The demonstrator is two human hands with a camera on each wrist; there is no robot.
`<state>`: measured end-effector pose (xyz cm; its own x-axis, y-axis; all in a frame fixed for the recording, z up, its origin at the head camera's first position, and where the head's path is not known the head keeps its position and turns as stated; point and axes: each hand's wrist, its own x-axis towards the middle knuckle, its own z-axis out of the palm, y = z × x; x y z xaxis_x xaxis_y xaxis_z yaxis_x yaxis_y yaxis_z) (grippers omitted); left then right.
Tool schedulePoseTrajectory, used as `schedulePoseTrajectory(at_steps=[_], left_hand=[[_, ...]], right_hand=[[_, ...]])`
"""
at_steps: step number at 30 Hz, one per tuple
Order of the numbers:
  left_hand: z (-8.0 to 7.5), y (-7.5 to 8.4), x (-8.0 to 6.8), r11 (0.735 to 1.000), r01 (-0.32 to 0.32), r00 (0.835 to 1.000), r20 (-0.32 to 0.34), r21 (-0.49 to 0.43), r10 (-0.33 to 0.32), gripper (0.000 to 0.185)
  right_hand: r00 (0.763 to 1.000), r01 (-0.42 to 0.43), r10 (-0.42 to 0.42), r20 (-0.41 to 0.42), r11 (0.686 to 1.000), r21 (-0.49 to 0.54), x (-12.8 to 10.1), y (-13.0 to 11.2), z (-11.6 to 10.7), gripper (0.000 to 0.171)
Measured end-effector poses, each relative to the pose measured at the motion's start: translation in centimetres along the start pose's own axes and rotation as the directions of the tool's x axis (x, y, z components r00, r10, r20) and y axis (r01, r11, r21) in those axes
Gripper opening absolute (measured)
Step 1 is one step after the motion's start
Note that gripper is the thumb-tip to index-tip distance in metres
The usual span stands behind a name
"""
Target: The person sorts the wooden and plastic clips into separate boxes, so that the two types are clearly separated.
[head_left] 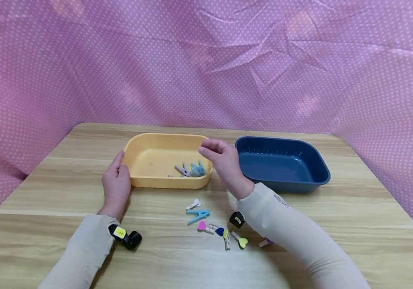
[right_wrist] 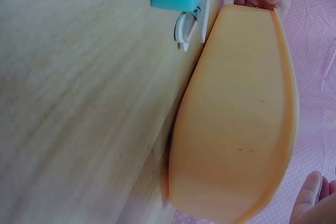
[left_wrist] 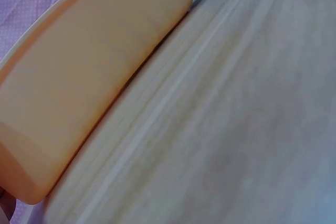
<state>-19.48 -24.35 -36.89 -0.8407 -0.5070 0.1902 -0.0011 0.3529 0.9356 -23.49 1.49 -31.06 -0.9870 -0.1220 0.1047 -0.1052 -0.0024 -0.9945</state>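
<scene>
1. Left hand (head_left: 116, 185): rests against the left end of the yellow tray (head_left: 145, 160), fingers straight and pressed together along its outer wall.
2. Right hand (head_left: 224, 160): held above the tray's right rim, fingers curled with the tips drawn together; whether anything is pinched between them cannot be told.
3. Yellow tray: stands on the wooden table (head_left: 354, 216), left of the blue tray (head_left: 282, 162) and apart from it. Several clothespins (head_left: 192, 169) lie in its near right corner.
4. Loose pins on the table in front of the yellow tray: a white pin (head_left: 193, 204), a turquoise pin (head_left: 198, 216), and a row of small heart-headed clips (head_left: 224, 233).
5. Right wrist view: the turquoise pin and white pin lie just beside the tray's outer wall.
</scene>
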Motion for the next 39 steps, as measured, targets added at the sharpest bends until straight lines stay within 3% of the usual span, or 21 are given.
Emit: schedulePoseTrajectory(at_steps=[12, 28, 35, 39], left_hand=[[0.0, 0.2, -0.1, 1.0, 0.007, 1.0, 0.007, -0.003, -0.007, 0.043], [0.0, 0.2, -0.2, 1.0, 0.013, 1.0, 0.011, -0.007, -0.013, 0.043], [0.0, 0.2, -0.1, 1.0, 0.0, 1.0, 0.005, -0.001, 0.0, 0.043], [0.0, 0.2, -0.1, 1.0, 0.002, 1.0, 0.007, -0.002, -0.002, 0.043]], right_hand=[[0.998, 0.011, -0.01, 0.057, 1.0, -0.021, -0.9, 0.1, -0.5, 0.022], [0.974, 0.034, -0.009, 0.224, 0.994, -0.108, -1.8, -0.1, -1.2, 0.025], [0.954, 0.076, -0.029, 0.299, 0.986, -0.148, -2.0, -0.1, -1.5, 0.022], [0.929, 0.104, -0.037, 0.369, 0.981, -0.164, -2.1, 0.0, -1.7, 0.022]])
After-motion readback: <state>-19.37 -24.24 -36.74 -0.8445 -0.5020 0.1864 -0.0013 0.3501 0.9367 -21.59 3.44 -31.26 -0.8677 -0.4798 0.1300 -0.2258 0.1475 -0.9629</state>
